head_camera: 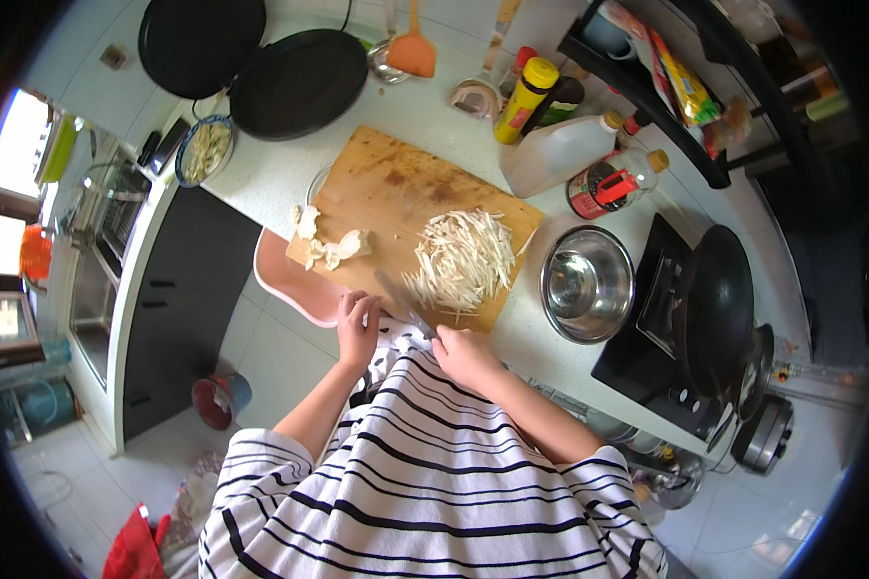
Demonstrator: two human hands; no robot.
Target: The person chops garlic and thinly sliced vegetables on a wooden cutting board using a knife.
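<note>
My right hand (467,354) grips a kitchen knife (405,302), its blade angled up and left over the front edge of a wooden cutting board (398,174). My left hand (358,326) is at the board's front edge, left of the blade, with fingers bent; whether it holds anything is hard to tell. A heap of thin white strips (463,260), apparently cut mushroom, covers the board's right part. On the left part are larger pale pieces, apparently mushroom (351,244), and scraps (307,221). A pink plastic basin (290,282) shows partly under the board's left front corner.
A steel bowl (586,286) stands right of the board, before a cooktop with a black wok (717,311). Behind are a white plastic jug (561,152), a sauce bottle (601,189) and a yellow canister (527,101). An open electric griddle (300,83) and a bowl of chopped food (206,150) stand back left.
</note>
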